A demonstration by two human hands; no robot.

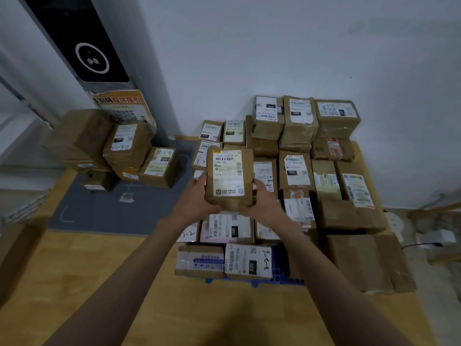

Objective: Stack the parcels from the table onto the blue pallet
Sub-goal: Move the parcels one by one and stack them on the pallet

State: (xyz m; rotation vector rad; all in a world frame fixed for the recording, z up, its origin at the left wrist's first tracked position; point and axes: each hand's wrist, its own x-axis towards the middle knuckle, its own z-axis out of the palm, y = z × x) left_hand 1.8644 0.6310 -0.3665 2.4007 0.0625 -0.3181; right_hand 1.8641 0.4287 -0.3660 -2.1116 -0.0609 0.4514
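I hold a brown parcel with a white shipping label (228,179) in the air in front of me, above the stacked parcels. My left hand (197,196) grips its left side and my right hand (262,199) grips its right side. Below and beyond it lie many labelled cardboard parcels (296,171), packed in rows and rising to a second layer by the wall. The blue pallet (279,278) shows only at the near edge, under the front parcels. To the left, a smaller pile of parcels (124,148) rests on the wooden table (99,270).
A grey mat (104,211) lies on the table under the left pile. A tall grey kiosk post with a black panel (82,41) and an orange poster stands behind that pile. A white wall closes the back. White devices and a cable sit at the far right.
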